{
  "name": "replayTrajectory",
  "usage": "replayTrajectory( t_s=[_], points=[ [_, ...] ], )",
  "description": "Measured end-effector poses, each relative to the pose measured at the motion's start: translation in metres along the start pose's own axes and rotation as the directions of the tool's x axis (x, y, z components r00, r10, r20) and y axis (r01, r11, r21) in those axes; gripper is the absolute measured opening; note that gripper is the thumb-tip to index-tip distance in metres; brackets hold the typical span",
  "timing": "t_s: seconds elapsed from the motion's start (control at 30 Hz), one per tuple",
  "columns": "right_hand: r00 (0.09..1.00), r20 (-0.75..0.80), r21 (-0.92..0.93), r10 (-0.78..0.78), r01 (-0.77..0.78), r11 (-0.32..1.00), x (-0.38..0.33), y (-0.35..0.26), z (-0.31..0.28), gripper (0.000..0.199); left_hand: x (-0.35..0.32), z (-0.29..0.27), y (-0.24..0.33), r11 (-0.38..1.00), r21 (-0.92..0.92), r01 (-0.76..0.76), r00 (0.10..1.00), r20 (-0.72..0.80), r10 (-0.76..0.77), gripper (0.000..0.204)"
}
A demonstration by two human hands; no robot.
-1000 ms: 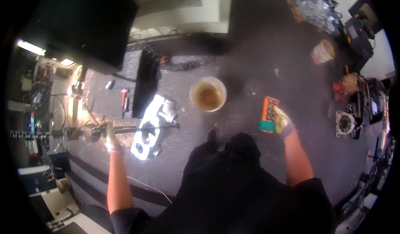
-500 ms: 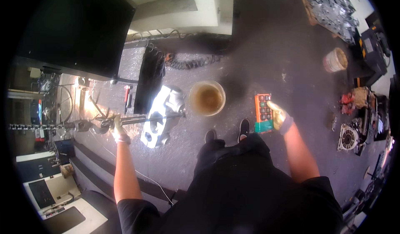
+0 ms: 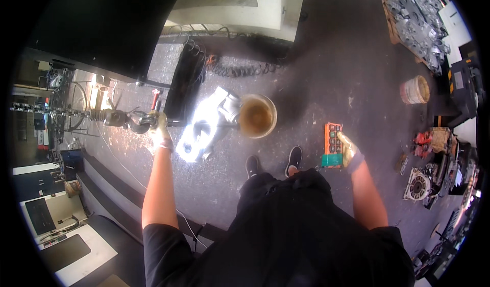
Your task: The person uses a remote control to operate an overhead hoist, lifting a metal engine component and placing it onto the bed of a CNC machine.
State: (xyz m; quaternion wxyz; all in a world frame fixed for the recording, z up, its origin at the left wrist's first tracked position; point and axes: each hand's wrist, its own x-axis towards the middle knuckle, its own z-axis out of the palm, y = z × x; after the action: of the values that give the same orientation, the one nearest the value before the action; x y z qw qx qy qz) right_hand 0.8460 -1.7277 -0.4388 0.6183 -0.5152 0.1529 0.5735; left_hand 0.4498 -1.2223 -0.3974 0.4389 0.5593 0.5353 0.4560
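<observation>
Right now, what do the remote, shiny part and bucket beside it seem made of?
Remote: probably plastic, flat orange casing with buttons. Shiny part: likely bare metal, bright silver glare. Bucket: perhaps plastic, pale smooth-looking rim; blur leaves it open.

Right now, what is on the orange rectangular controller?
The orange rectangular controller has two columns of mostly dark buttons and a green band across its lower end; anything beneath the band is covered.

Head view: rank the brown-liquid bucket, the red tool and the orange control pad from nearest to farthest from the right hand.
1. Orange control pad: held in the right hand.
2. Brown-liquid bucket: left of that hand.
3. Red tool: much farther left, past the bucket.
</observation>
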Motion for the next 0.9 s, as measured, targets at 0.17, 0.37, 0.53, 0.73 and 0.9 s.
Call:
replayTrajectory(
  t_s=[0.17, 0.37, 0.53, 0.73, 0.9],
  points=[
    [0.999, 0.011, 0.050, -0.041, 0.040, 0.998, -0.002, 0.005, -0.010, 0.030, 0.003, 0.020, -0.019, 0.987, 0.153, 0.051, 0.994, 0.084, -0.064, 0.031],
    [0.998, -0.010, 0.070, -0.070, 0.070, 0.995, -0.006, 0.017, -0.018, 0.032, 0.003, 0.035, -0.021, 0.966, 0.253, 0.055, 0.992, 0.094, -0.081, 0.039],
    [0.997, -0.007, 0.072, -0.074, 0.075, 0.995, -0.013, 0.021, -0.024, 0.033, 0.003, 0.047, -0.027, 0.984, 0.174, -0.037, 0.990, 0.139, 0.013, 0.038],
    [0.998, -0.025, 0.036, -0.051, 0.052, 0.998, -0.019, 0.024, -0.023, 0.038, -0.019, 0.064, -0.012, 0.974, 0.206, -0.097, 0.993, 0.082, 0.082, 0.010],
    [0.990, -0.120, 0.048, -0.074, 0.081, 0.996, -0.011, 0.029, -0.025, 0.038, -0.014, 0.056, -0.020, 0.965, 0.228, -0.129, 0.988, 0.108, 0.107, 0.010]
  ],
)
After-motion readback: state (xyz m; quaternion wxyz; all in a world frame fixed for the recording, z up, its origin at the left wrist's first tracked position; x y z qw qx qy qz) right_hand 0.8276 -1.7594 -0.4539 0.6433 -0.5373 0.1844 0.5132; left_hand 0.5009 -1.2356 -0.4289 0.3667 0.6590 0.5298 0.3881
